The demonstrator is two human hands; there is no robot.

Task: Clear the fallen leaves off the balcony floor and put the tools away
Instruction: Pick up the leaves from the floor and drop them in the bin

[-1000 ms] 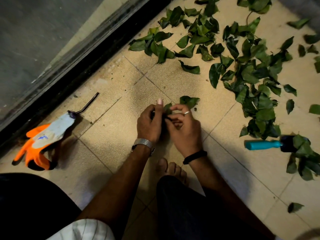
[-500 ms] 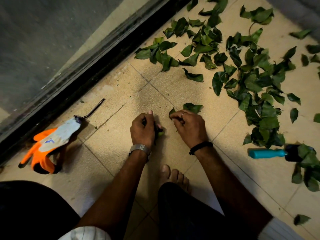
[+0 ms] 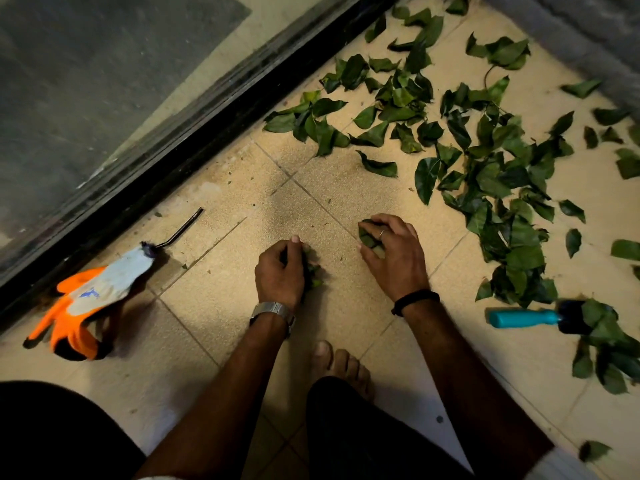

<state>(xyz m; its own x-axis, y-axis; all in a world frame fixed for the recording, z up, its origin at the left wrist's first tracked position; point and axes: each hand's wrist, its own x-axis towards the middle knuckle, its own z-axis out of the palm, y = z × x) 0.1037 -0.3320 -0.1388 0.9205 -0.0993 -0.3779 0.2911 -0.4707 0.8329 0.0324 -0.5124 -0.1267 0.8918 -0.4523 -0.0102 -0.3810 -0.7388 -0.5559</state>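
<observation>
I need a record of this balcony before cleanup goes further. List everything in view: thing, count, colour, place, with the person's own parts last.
Loose leaves: many, dark green, scattered over the tiles at upper right and right.
Floor tiles: beige, speckled, with grout lines.
Door track: one, black, running diagonally along the glass at left.
Work gloves: orange and grey-white, count unclear, lying by the track at left.
Metal rod: one, dark, bent, beside the gloves.
Brush: one, teal handle, dark head partly under leaves, at right.
Left hand: grips a bunch of leaves on the floor; silver watch on the wrist.
Right hand: curled round leaves; ring, black wristband.
Bare foot: one, between the arms.
</observation>
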